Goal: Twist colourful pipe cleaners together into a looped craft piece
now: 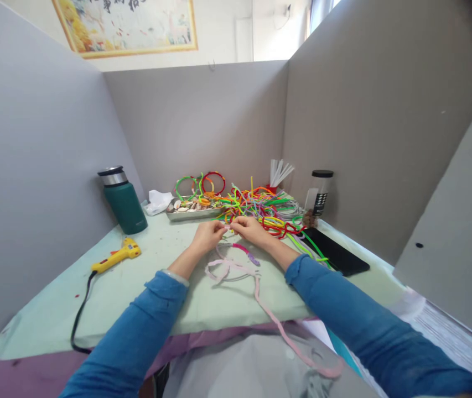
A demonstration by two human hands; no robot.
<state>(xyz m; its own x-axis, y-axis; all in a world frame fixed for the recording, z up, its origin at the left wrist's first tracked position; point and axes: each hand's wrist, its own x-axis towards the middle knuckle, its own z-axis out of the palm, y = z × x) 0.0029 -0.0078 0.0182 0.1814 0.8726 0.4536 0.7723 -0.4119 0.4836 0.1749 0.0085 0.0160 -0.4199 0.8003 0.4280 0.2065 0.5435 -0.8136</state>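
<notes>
With fingertip grips, your left hand [209,235] and right hand [251,229] pinch a thin pink strand [228,226] over the pale-green, cloth-covered bench [211,307]; tall, smooth grey partitions [198,116] stand around it.

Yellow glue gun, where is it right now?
In the head view, the yellow glue gun lies on the left side of the table, nearer the person than the green bottle, its black cord trailing toward the near edge.
</notes>
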